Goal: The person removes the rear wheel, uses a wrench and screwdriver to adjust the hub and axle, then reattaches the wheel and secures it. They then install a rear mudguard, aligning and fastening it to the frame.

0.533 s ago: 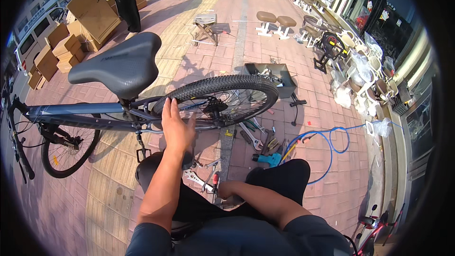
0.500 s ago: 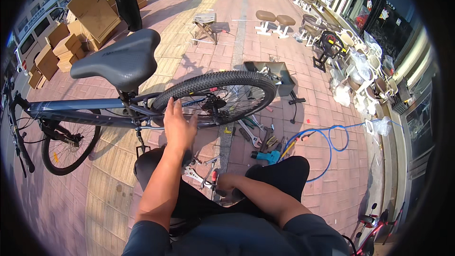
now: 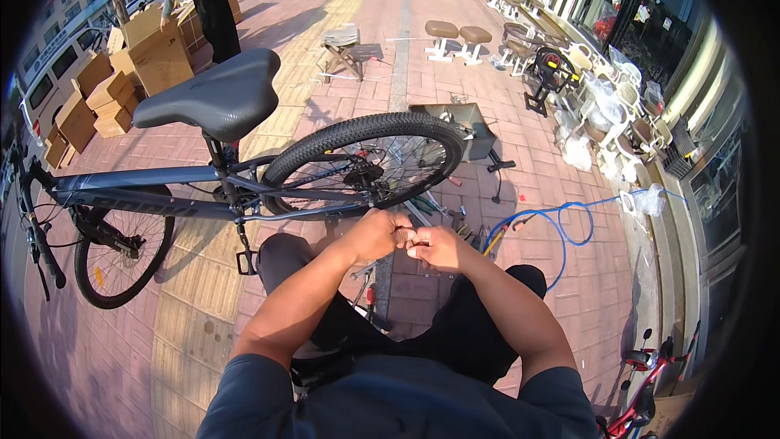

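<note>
1. Both left hand (image 3: 374,234) and right hand (image 3: 444,249) are curled closed, fingers meeting; whether they pinch anything, I cannot tell.
2. The bicycle (image 3: 228,189) is ahead, its rear wheel (image 3: 367,175) just beyond them.
3. Best keep knuckles clear of that wheel.

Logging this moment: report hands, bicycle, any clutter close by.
Left hand, right hand close together; whether anything is held, unclear. Bicycle ahead, rear wheel just beyond the hands. Red-handled tool on paving, nearer the body.
</note>
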{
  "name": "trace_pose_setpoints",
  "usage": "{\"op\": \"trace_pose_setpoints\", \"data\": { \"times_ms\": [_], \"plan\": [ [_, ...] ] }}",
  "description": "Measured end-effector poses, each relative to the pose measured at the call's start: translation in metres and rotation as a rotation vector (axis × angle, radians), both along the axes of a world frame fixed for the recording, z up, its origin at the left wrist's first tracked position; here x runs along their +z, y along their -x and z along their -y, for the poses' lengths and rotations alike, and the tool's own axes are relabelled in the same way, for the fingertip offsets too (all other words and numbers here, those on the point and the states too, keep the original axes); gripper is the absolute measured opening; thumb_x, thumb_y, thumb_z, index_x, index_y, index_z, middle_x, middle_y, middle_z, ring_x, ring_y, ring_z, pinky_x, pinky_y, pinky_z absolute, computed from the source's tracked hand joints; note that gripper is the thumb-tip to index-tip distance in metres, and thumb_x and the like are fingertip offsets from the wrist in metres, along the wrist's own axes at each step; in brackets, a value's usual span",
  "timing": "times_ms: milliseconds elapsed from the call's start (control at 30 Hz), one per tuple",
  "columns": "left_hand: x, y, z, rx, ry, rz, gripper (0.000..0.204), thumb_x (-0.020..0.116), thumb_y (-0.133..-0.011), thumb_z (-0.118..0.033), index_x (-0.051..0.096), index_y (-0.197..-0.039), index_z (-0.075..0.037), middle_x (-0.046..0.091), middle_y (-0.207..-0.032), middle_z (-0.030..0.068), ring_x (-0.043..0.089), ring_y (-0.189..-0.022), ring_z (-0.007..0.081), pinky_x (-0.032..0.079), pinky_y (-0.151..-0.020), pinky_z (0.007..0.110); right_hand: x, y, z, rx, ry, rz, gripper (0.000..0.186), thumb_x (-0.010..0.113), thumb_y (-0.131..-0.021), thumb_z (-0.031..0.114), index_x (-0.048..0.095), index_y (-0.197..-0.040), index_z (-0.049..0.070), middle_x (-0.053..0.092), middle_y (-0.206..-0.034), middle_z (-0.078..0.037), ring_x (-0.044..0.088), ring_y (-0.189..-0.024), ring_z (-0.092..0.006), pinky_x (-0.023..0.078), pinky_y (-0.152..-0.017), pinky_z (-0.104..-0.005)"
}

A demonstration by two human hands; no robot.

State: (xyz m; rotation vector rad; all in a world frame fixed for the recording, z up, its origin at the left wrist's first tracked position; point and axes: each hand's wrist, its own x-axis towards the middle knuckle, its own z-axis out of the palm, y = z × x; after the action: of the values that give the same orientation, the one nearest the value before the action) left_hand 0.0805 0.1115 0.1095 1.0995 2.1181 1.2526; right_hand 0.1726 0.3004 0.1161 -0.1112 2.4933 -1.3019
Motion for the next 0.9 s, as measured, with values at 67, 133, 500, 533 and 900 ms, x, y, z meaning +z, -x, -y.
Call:
{"op": "trace_pose_setpoints", "data": {
  "times_ms": [67, 133, 500, 533, 900],
  "plan": [
    [0.004, 0.006, -0.005, -0.015, -0.018, -0.089, 0.01, 0.068, -0.095, -0.012, 0.07, -0.096, -0.002, 0.069, -0.074, 0.0099, 0.067, -0.068, 0.0183, 0.052, -0.065, 0.033, -0.002, 0.012, -0.004, -0.065, -0.16, -0.065, 0.02, 0.067, -0.092, 0.022, 0.068, -0.101, 0.004, 0.071, -0.082, -0.012, 0.07, -0.075, -0.0266, 0.052, -0.067, -0.0391],
    [0.0, 0.016, -0.01, 0.062, 0.0, 0.005, 0.017, 0.067, -0.098, -0.015, 0.067, -0.102, 0.001, 0.069, -0.075, 0.0088, 0.065, -0.067, 0.0136, 0.051, -0.062, 0.03, -0.01, 0.023, -0.013, -0.07, -0.085, -0.093, 0.018, 0.066, -0.093, 0.021, 0.065, -0.096, 0.003, 0.069, -0.078, -0.011, 0.07, -0.073, -0.0249, 0.051, -0.065, -0.0393],
    [-0.116, 0.079, -0.053, 0.767, 0.067, 0.914, 0.014, 0.064, -0.092, -0.016, 0.066, -0.095, -0.002, 0.066, -0.086, 0.0054, 0.065, -0.073, 0.0152, 0.052, -0.06, 0.029, -0.074, 0.099, -0.075, -0.206, -0.172, -0.117, 0.01, 0.062, -0.088, 0.01, 0.06, -0.088, 0.0, 0.069, -0.08, -0.014, 0.07, -0.069, -0.0281, 0.055, -0.061, -0.0396],
    [-0.128, 0.082, -0.06, 0.779, 0.06, 0.943, 0.014, 0.063, -0.093, -0.016, 0.065, -0.098, -0.003, 0.067, -0.091, 0.0058, 0.067, -0.078, 0.0174, 0.053, -0.063, 0.031, -0.077, 0.103, -0.075, -0.174, -0.256, -0.238, 0.011, 0.063, -0.088, 0.011, 0.06, -0.086, 0.001, 0.069, -0.081, -0.016, 0.069, -0.074, -0.0329, 0.054, -0.065, -0.0421],
    [-0.18, 0.092, -0.087, 1.133, -0.494, 1.216, 0.012, 0.063, -0.101, -0.016, 0.063, -0.099, -0.005, 0.067, -0.084, 0.0059, 0.064, -0.07, 0.0165, 0.055, -0.064, 0.033, -0.097, 0.124, -0.068, -0.105, -0.427, -0.12, 0.019, 0.063, -0.079, 0.01, 0.068, -0.095, -0.001, 0.07, -0.092, -0.026, 0.069, -0.091, -0.0422, 0.055, -0.08, -0.0514]
  ]
}}
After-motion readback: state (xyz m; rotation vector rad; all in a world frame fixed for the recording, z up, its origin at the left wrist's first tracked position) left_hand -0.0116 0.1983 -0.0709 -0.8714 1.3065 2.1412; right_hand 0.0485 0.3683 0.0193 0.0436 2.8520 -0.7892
